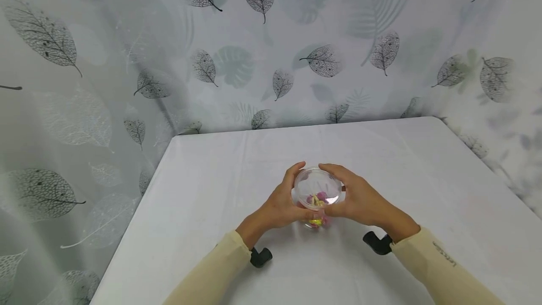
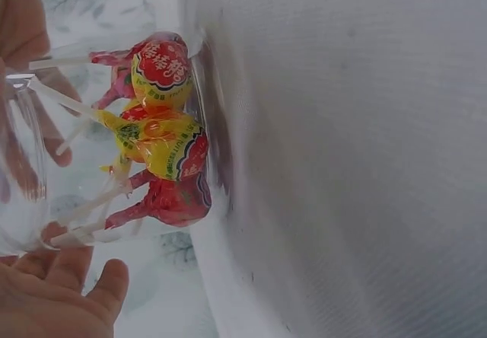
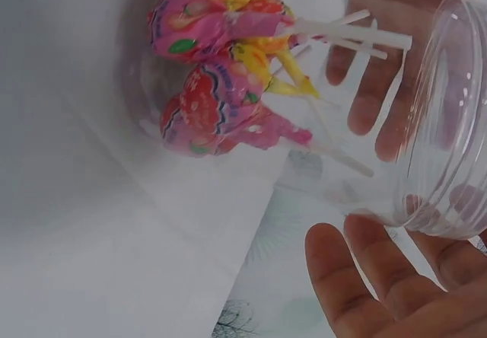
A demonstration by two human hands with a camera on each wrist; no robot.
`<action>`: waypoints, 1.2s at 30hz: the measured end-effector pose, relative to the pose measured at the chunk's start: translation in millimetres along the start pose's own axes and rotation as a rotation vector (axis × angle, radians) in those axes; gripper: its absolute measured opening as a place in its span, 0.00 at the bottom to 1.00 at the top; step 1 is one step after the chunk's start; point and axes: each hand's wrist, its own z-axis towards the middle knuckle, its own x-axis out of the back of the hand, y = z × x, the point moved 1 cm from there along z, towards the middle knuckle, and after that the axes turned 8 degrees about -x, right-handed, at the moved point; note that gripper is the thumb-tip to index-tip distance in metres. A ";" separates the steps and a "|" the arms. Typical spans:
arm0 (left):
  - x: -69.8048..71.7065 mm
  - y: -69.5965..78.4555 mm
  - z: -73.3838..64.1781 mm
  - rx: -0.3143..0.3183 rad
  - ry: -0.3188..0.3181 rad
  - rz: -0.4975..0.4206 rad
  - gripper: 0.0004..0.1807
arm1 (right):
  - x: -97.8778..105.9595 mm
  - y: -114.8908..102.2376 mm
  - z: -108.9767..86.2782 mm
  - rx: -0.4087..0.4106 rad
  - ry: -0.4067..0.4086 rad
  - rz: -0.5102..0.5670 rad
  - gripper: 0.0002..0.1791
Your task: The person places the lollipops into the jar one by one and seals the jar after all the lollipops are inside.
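A clear jar [image 2: 99, 235] stands upright on the white cloth, with a clear round lid [image 1: 317, 180] at its top. Inside are several lollipops [image 2: 163, 136] in red, yellow and pink wrappers, heads down and white sticks up. My left hand [image 1: 281, 204] curves round the lid's left side, thumb along the near edge. From the right, my right hand [image 1: 360, 196] holds the same lid, its thumb close to the left one. In the right wrist view the lid's ridged rim [image 3: 434, 148] sits between the fingers, and the lollipops [image 3: 217, 94] show through the wall.
A white cloth [image 1: 203, 201] covers the table, whose far edge meets a leaf-patterned curtain [image 1: 262, 60]. The curtain also runs along the left and right sides. Dark devices [image 1: 260, 258] sit at both wrists, below tan sleeves [image 1: 211, 269].
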 end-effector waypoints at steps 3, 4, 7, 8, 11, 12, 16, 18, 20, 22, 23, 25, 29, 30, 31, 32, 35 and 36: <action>0.2 -0.6 -0.5 0.004 0.000 0.007 0.66 | 0.8 1.6 1.0 -0.010 0.000 -0.008 0.51; 0.2 -0.9 -0.5 0.003 -0.001 0.010 0.66 | 0.9 2.1 1.4 -0.013 0.000 -0.008 0.51; 0.5 -1.5 -0.8 0.001 -0.001 0.010 0.66 | 1.0 2.5 1.9 -0.013 0.005 -0.011 0.52; 0.5 -1.6 -0.9 0.000 -0.002 0.010 0.66 | 0.5 2.4 2.0 -0.009 0.009 -0.016 0.52; 0.7 -2.5 -1.2 -0.005 -0.004 0.018 0.65 | -1.7 2.2 2.4 0.025 0.029 -0.069 0.53; 0.7 -2.7 -1.2 -0.008 -0.005 0.023 0.65 | -3.0 1.9 2.8 0.040 0.037 -0.086 0.54; 0.7 -3.4 -1.1 -0.012 -0.005 0.032 0.65 | -6.8 0.4 4.1 0.098 0.074 -0.126 0.54; 0.6 -4.2 -0.9 -0.008 -0.003 0.033 0.64 | -7.4 -0.3 4.4 0.108 0.088 -0.116 0.54; 0.3 -5.2 -0.6 -0.005 -0.004 0.038 0.64 | -7.6 -0.2 4.1 0.101 0.097 -0.101 0.53; -0.2 -5.6 -0.1 -0.002 -0.005 0.042 0.64 | -7.6 0.3 3.4 0.089 0.099 -0.086 0.53; -0.5 -5.5 0.1 -0.001 -0.006 0.045 0.64 | -7.6 0.7 2.9 0.082 0.099 -0.079 0.53; -1.0 -5.3 0.5 -0.002 -0.006 0.047 0.64 | -7.8 2.0 1.9 0.070 0.098 -0.060 0.53; -1.1 -4.7 0.0 -0.009 -0.004 0.053 0.64 | -8.9 4.4 0.8 0.055 0.095 -0.044 0.53; -1.0 -4.4 -0.2 -0.009 -0.003 0.053 0.64 | -9.2 4.8 0.7 0.053 0.094 -0.044 0.53; -0.8 -4.0 -0.6 -0.009 -0.003 0.054 0.64 | -9.4 5.1 0.7 0.053 0.093 -0.045 0.53; -0.7 -3.8 -1.0 -0.006 -0.003 0.055 0.64 | -9.6 5.4 0.6 0.052 0.093 -0.049 0.53; -0.2 -2.4 -1.7 0.002 -0.004 0.056 0.64 | -10.0 5.3 0.6 0.060 0.095 -0.052 0.53; -0.1 -1.9 -1.9 0.003 -0.006 0.058 0.64 | -9.9 5.1 0.6 0.064 0.098 -0.050 0.53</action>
